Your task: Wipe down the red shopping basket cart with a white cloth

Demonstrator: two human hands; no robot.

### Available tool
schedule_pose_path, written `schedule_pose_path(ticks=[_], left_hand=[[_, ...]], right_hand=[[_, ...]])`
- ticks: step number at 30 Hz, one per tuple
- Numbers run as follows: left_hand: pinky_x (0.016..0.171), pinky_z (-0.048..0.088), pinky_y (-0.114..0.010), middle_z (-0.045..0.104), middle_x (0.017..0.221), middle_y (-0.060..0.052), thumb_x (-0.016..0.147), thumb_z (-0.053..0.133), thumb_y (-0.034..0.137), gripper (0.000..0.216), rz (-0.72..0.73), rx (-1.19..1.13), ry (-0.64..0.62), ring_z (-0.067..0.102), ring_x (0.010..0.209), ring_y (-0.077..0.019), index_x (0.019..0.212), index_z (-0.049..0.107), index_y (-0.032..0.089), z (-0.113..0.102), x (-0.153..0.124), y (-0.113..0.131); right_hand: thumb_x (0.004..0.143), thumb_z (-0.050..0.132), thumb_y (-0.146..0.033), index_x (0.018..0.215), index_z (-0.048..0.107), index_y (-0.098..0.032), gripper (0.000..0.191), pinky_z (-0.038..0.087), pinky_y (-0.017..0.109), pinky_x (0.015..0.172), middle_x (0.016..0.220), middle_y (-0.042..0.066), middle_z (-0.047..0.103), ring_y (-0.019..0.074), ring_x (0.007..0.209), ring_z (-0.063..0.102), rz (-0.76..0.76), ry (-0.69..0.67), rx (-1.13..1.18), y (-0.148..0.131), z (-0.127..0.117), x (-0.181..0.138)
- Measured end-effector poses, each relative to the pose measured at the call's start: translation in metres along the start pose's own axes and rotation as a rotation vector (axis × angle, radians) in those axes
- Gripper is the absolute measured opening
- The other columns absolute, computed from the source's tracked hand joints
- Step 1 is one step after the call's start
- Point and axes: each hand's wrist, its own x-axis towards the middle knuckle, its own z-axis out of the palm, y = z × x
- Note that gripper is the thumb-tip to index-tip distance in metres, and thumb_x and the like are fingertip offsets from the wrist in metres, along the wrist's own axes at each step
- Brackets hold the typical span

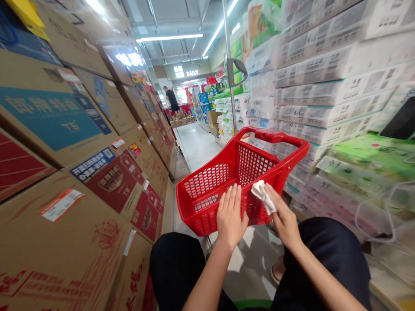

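Observation:
A red plastic shopping basket (pixel 207 190) with a mesh wall and a red handle stands on the floor in front of my knees. My left hand (pixel 231 218) lies flat on its near rim, fingers stretched out together and holding nothing. Just to the right, my right hand (pixel 282 218) pinches a crumpled white cloth (pixel 263 195) and presses it against the basket's near right corner. Black trousers cover my legs at the bottom of the view.
Brown cardboard cartons (pixel 65 172) are stacked along the left of a narrow aisle. Wrapped packs of tissue (pixel 327 82) are piled on the right. A metal pole (pixel 229 65) rises behind the basket. A person (pixel 171 99) in dark clothes stands far down the aisle.

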Motion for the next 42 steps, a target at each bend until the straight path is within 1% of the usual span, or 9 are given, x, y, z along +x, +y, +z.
schedule_pose_path(ticks=[5,11,14,18,20,23,29,37,42], left_hand=[[0.131,0.025,-0.046,0.025,0.171,-0.006,0.089,0.061,0.023,0.088,0.004,0.007,0.016,0.026,0.158,-0.0260,0.166,0.018,0.017,0.002,-0.001,0.004],[0.131,0.027,-0.047,0.026,0.171,-0.006,0.087,0.061,0.021,0.092,0.011,0.002,0.019,0.027,0.158,-0.0265,0.166,0.015,0.017,0.003,-0.001,0.008],[0.132,0.025,-0.046,0.024,0.172,-0.006,0.087,0.060,0.020,0.092,0.011,0.001,0.006,0.024,0.158,-0.0253,0.166,0.014,0.016,0.003,-0.001,0.007],[0.132,0.023,-0.047,0.022,0.172,-0.006,0.089,0.059,0.022,0.090,0.009,0.014,-0.002,0.022,0.159,-0.0257,0.167,0.013,0.017,0.002,-0.003,0.009],[0.132,0.023,-0.047,0.021,0.172,-0.006,0.089,0.060,0.023,0.090,0.005,0.020,-0.004,0.022,0.159,-0.0260,0.167,0.014,0.017,0.002,-0.005,0.011],[0.131,0.026,-0.047,0.022,0.172,-0.008,0.089,0.061,0.024,0.090,0.003,0.038,-0.003,0.023,0.159,-0.0263,0.166,0.014,0.016,0.002,-0.005,0.015],[0.131,0.027,-0.047,0.026,0.171,-0.010,0.091,0.058,0.023,0.086,0.018,0.031,0.002,0.024,0.158,-0.0263,0.165,0.017,0.013,0.001,-0.003,0.016],[0.129,0.028,-0.054,0.024,0.171,-0.011,0.090,0.059,0.022,0.087,-0.030,0.047,0.043,0.023,0.159,-0.0297,0.166,0.017,0.016,-0.010,-0.007,0.004],[0.131,0.026,-0.050,0.036,0.167,-0.010,0.086,0.057,0.017,0.080,0.011,-0.003,0.001,0.031,0.156,-0.0260,0.162,0.028,0.013,-0.003,-0.004,-0.004]], right_hand=[[0.095,0.039,-0.007,0.159,0.041,-0.034,0.070,0.025,0.052,0.130,0.165,-0.002,0.040,0.0242,0.154,0.034,0.044,0.270,-0.087,0.007,-0.023,0.034],[0.093,0.034,-0.002,0.162,0.032,-0.033,0.076,0.027,0.054,0.128,0.168,0.000,0.034,0.0232,0.155,0.031,-0.072,-0.020,-0.015,0.012,0.019,0.008],[0.097,0.036,-0.006,0.162,0.034,-0.033,0.070,0.033,0.053,0.127,0.166,0.002,0.040,0.0241,0.153,0.037,-0.137,-0.122,0.039,-0.001,0.015,-0.001],[0.096,0.037,-0.006,0.158,0.042,-0.034,0.068,0.028,0.056,0.128,0.164,0.000,0.042,0.0262,0.153,0.037,-0.065,0.227,-0.025,-0.009,-0.020,0.028],[0.094,0.038,-0.005,0.158,0.042,-0.035,0.071,0.026,0.056,0.129,0.165,-0.002,0.040,0.0264,0.154,0.034,-0.051,0.289,-0.089,-0.004,-0.032,0.049],[0.091,0.038,-0.002,0.159,0.040,-0.036,0.076,0.027,0.055,0.129,0.165,-0.003,0.039,0.0247,0.156,0.030,-0.083,0.154,-0.144,0.006,-0.027,0.060],[0.091,0.036,-0.002,0.163,0.031,-0.033,0.079,0.034,0.050,0.126,0.168,-0.001,0.034,0.0222,0.155,0.032,-0.198,-0.202,-0.082,-0.014,0.007,0.029],[0.086,0.038,0.001,0.161,0.034,-0.034,0.083,0.029,0.054,0.128,0.167,-0.002,0.035,0.0249,0.156,0.030,-0.111,0.052,-0.284,0.025,-0.044,0.076],[0.091,0.035,0.000,0.164,0.028,-0.033,0.080,0.034,0.050,0.127,0.169,0.000,0.032,0.0217,0.155,0.031,-0.203,-0.148,-0.232,0.012,-0.001,0.046]])
